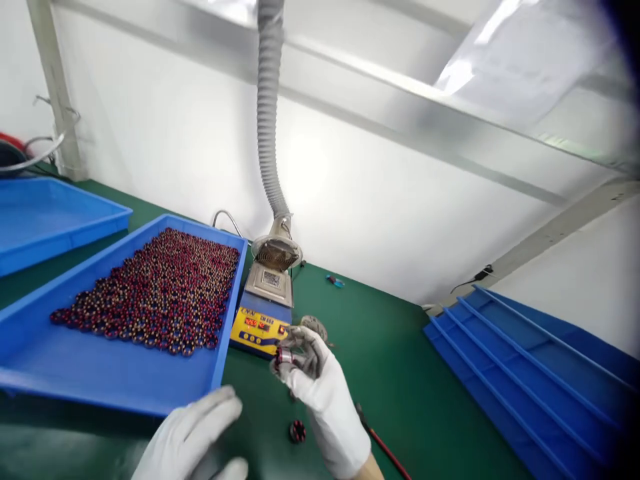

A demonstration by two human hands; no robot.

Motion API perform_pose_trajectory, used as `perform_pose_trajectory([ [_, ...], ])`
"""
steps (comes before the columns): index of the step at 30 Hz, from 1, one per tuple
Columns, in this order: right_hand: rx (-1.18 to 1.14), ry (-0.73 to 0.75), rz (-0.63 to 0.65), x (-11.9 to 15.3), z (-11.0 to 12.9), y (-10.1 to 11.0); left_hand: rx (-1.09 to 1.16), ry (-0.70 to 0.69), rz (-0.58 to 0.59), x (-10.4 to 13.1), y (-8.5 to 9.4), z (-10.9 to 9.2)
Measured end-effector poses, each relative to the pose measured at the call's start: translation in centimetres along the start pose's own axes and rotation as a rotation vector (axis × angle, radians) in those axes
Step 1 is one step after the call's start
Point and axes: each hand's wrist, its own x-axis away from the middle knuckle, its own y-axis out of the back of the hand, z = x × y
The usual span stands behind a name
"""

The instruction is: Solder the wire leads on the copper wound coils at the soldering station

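Here's the yellow panel [249, 338]: blurred lettering [266, 319], possibly "CM 550", with red digits [257, 323] glowing just below; above the panel, a QR code [272, 279] on metal plate [255, 280]!

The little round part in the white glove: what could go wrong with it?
It might slip, since the right hand only seems to pinch the small round part. The hand could also bump the machine with the yellow panel, which looks close. And another round part lies loose on the green table near that hand, so it might get knocked.
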Motion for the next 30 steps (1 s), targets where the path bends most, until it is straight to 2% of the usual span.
perform_pose_trajectory([
  [1, -0.083, 0.058, 0.026, -0.5, 1.0, -0.9, 0.004, 0.088, -0.066, -2.2, 0.4, -0.4],
  [3, -0.152, 0.181, 0.051, -0.9, 2.4, -2.6, 0.019, 0.159, -0.174, -6.4, 1.2, -1.2],
  [5, -0.166, 0.274, 0.047, -0.9, 3.2, -3.7, 0.056, 0.113, -0.222, -9.4, 1.8, -1.5],
  [8, -0.165, 0.363, 0.039, -1.0, 3.7, -3.4, 0.14, -0.004, -0.19, -11.7, 2.0, -1.1],
  [12, -0.122, 0.458, 0.177, -1.5, 4.4, -1.3, 0.302, -0.094, -0.167, -12.9, 1.6, -1.0],
  [14, -0.198, 0.481, 0.182, -1.6, 4.6, -0.7, 0.354, -0.173, -0.152, -13.5, 1.4, -1.5],
  [17, -0.482, 0.333, 0.119, -1.6, 4.7, -0.7, 0.331, -0.27, -0.174, -14.1, 1.1, -2.0],
  [20, -0.684, 0.182, 0.037, -1.8, 4.3, -0.8, 0.268, -0.257, -0.248, -14.0, 0.4, -1.5],
  [22, -0.633, 0.176, -0.03, -2.0, 3.8, -1.0, 0.229, -0.237, -0.306, -13.6, 0.0, -0.8],
  [24, -0.492, 0.173, -0.024, -2.1, 3.2, -1.5, 0.185, -0.22, -0.339, -13.4, -0.2, -0.1],
  [26, -0.386, 0.162, 0.01, -2.1, 2.8, -2.2, 0.109, -0.201, -0.338, -13.2, -0.2, 0.4],
  [30, -0.294, 0.162, -0.032, -1.5, 2.6, -3.5, -0.035, -0.227, -0.307, -13.2, 0.0, 0.9],
])
